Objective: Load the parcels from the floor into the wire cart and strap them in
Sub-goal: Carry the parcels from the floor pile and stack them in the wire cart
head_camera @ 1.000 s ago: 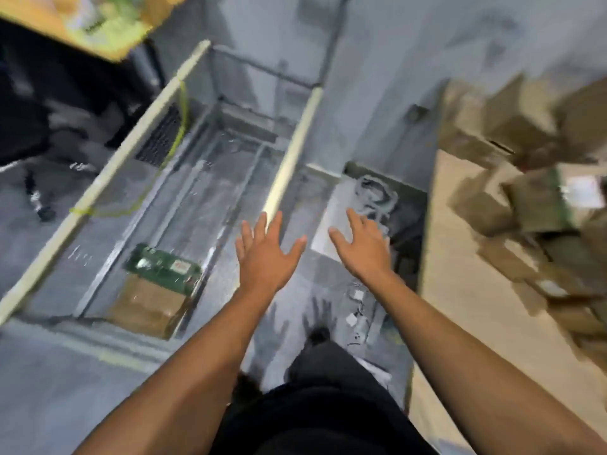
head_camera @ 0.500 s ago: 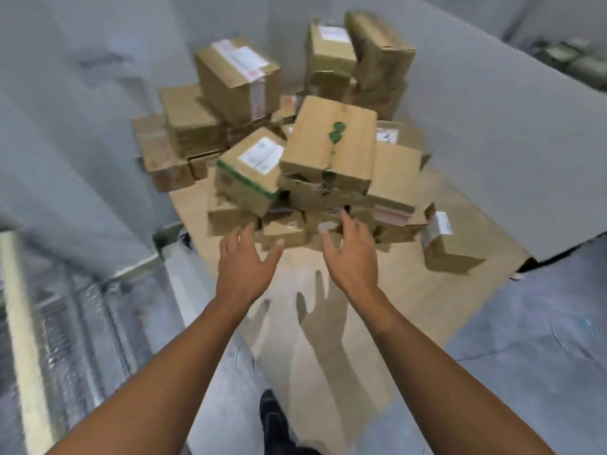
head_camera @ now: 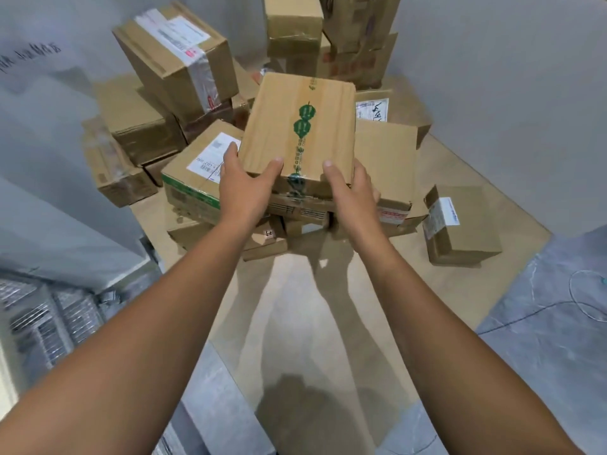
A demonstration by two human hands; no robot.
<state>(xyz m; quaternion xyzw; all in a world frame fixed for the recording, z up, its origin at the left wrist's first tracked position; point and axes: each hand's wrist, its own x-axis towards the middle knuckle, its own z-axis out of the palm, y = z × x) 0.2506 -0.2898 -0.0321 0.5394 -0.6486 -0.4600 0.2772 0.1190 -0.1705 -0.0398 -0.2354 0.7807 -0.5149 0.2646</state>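
A flat cardboard parcel with green printed tape [head_camera: 299,126] lies on top of a heap of parcels [head_camera: 387,165] in the middle of the head view. My left hand [head_camera: 244,182] grips its near left corner, thumb on the top face. At the near right corner my right hand [head_camera: 349,188] grips it the same way. Part of the wire cart [head_camera: 49,320] shows at the lower left edge.
The heap rests on a flattened cardboard sheet [head_camera: 328,307] on the grey floor. A box with a white label [head_camera: 460,224] stands apart at the right. Grey partition walls [head_camera: 492,77] close in the corner behind and beside the pile. A thin cable [head_camera: 558,307] lies on the floor at right.
My view swung from the cart, which held one parcel, to the heap. Both hands were open and empty; they reached forward and now grip the top parcel with green tape.
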